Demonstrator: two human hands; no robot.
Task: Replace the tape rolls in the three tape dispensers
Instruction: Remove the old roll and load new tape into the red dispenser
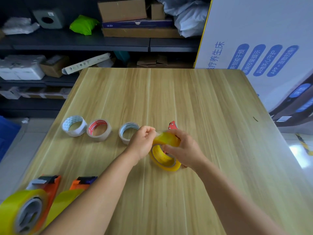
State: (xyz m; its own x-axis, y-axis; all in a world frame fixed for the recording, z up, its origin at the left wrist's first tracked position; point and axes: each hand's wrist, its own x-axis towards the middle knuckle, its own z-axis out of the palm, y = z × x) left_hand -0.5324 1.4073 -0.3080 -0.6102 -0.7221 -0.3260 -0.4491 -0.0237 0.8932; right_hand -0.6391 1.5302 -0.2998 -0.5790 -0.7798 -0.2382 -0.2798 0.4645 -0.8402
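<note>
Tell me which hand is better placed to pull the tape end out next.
Left. The left hand already pinches the loose end at the yellow roll, while the right hand grips that roll on the red dispenser, so it should keep steadying.

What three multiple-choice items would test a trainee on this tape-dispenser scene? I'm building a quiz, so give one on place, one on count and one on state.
1. Where do the two orange dispensers lie?
A. near left corner of the table
B. far right corner
C. on the shelf

2. How many loose rolls lie flat in a row left of the hands?
A. one
B. three
C. five

3. What is the left hand doing?
A. resting flat on the table
B. pinching at the yellow roll
C. lifting a box

Answers:
1 A, both sit at the near left edge, loaded with yellow tape.
2 B, a white roll, a red-cored roll and a third roll partly behind the left hand.
3 B, its fingers are curled at the roll's top, while the right hand grips the roll.
</note>
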